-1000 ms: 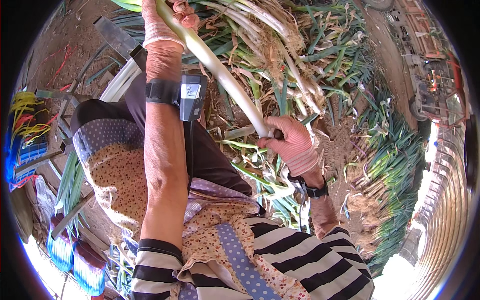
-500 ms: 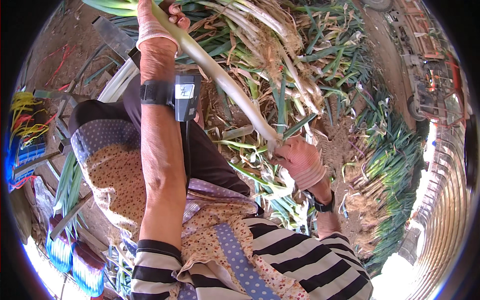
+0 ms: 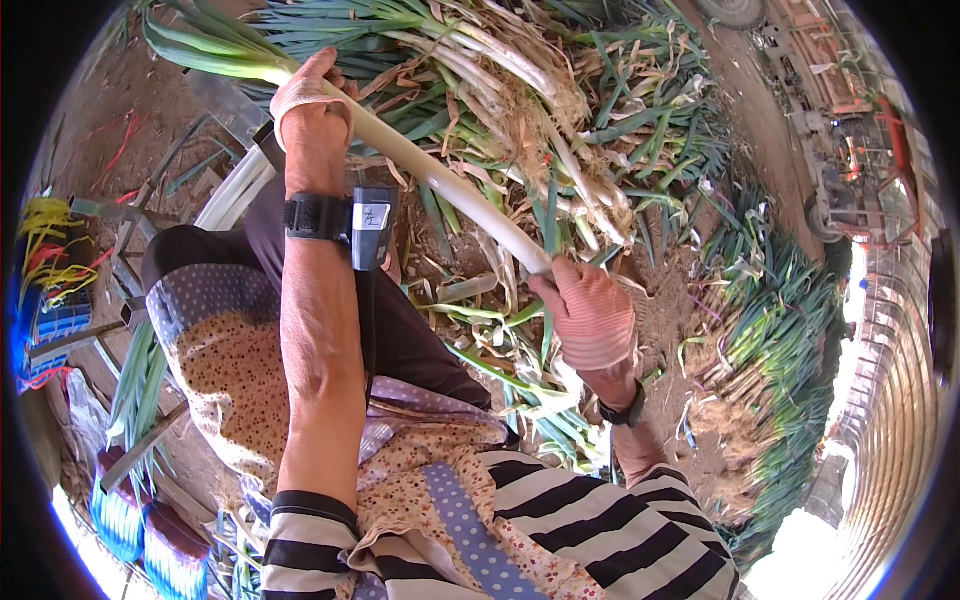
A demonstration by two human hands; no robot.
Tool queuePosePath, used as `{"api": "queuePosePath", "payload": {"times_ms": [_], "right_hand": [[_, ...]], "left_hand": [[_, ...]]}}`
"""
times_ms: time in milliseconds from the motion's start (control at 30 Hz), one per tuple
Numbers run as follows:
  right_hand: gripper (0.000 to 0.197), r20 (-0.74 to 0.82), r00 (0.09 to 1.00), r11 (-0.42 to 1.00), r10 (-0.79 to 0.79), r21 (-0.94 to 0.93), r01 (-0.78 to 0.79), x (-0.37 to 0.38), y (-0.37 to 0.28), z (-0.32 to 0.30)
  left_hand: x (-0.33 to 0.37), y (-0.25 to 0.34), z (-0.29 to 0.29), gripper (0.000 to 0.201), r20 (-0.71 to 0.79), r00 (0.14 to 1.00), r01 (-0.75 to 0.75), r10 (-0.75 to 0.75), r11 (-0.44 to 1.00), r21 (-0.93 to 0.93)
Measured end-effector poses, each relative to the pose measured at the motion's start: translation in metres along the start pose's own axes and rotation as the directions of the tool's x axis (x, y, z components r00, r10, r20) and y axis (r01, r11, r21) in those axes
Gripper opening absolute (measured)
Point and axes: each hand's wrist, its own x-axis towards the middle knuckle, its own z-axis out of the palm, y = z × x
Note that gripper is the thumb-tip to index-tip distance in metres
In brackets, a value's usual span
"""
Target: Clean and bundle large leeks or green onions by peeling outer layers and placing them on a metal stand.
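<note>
A long green onion (image 3: 445, 180) slants across the upper middle, its white stalk bare and smooth, its green leaves fanning out at the upper left. Near those leaves, my left hand (image 3: 313, 105) is closed round the stalk. My right hand (image 3: 597, 312) has its fingers closed on the lower white end and hides the tip. Both hands wear pinkish fabric coverings that leave the fingertips out. Behind the stalk lies a heap of unpeeled green onions (image 3: 530, 85) with dry roots and husks. Peeled-off leaves (image 3: 550, 400) litter the ground below my right hand.
Rows of bundled green onions (image 3: 770, 350) lie on the right. A metal frame (image 3: 120, 260) stands to my left, holding white stalks (image 3: 240, 190) beside my knee. Yellow and red ties (image 3: 50, 240) hang above a blue crate (image 3: 62, 325). A wheeled vehicle (image 3: 850, 170) stands far right.
The green onion and my left hand have come down a little toward me. My right hand has risen slightly and now wraps the lower end, where its fingertips were pinching before.
</note>
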Motion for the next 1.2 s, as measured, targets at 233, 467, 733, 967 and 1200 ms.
{"api": "queuePosePath", "payload": {"times_ms": [233, 467, 733, 967, 1200], "right_hand": [[0.021, 0.285, 0.923, 0.529, 0.259, 0.758, -0.382, -0.018, 0.012, 0.015], [0.035, 0.6, 0.502, -0.07, 0.623, 0.682, -0.728, -0.051, 0.036, 0.012], [0.074, -0.281, 0.933, 0.973, 0.227, 0.104, -0.205, -0.024, 0.026, 0.019], [0.063, 0.057, 0.961, 0.916, 0.271, 0.291, -0.275, 0.057, -0.051, 0.056], [0.033, 0.25, 0.887, 0.894, 0.388, 0.13, -0.428, -0.111, 0.142, 0.203]], "left_hand": [[0.008, -0.003, -0.011, 0.018, 0.036, 0.997, 0.062, -0.062, 0.998, -0.004], [-0.012, -0.023, 0.008, 0.015, 0.233, 0.971, 0.057, -0.05, 0.998, -0.023], [-0.024, -0.001, 0.002, 0.016, 0.307, 0.95, -0.012, 0.062, 0.987, -0.161], [-0.026, 0.002, -0.018, 0.021, 0.442, 0.896, 0.106, 0.039, 0.948, -0.298], [0.002, 0.041, -0.024, 0.03, 0.367, 0.912, -0.051, 0.182, 0.939, -0.339]]}}
